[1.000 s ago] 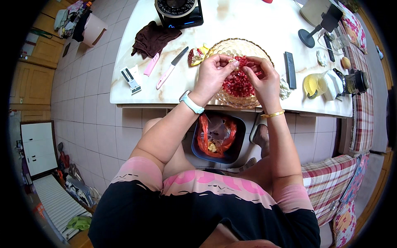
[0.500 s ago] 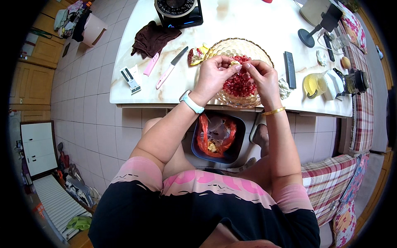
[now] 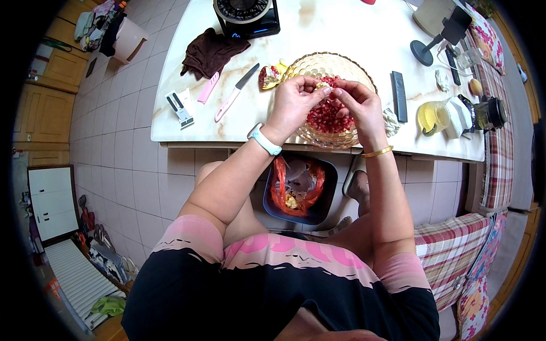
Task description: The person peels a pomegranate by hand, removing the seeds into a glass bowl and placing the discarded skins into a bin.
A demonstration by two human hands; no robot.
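Note:
Both hands meet above a scalloped amber glass plate [image 3: 359,67] holding a heap of red pomegranate seeds [image 3: 329,118]. My left hand [image 3: 294,101] is closed on a small pomegranate piece [image 3: 323,87] with pale pith, partly hidden by the fingers. Fingertips of my right hand [image 3: 363,107] are pinched at the same piece from the other side. A larger chunk of pomegranate [image 3: 269,77], with yellow rind and red seeds, lies against the plate's left edge. Left of that rests a pink-handled knife [image 3: 236,93] with a dark blade.
Near the knife lie its pink sheath [image 3: 209,88], a white slotted tool [image 3: 180,109] and a brown cloth [image 3: 211,51]. A glass pitcher of yellow liquid [image 3: 433,116] and a dark remote [image 3: 398,96] are at right. Below the table edge stands a bin [image 3: 327,209] with a red bag.
My fingers have shifted slightly around the pomegranate piece, showing a little more of its pale pith. The arms and the things on the table stay where they were.

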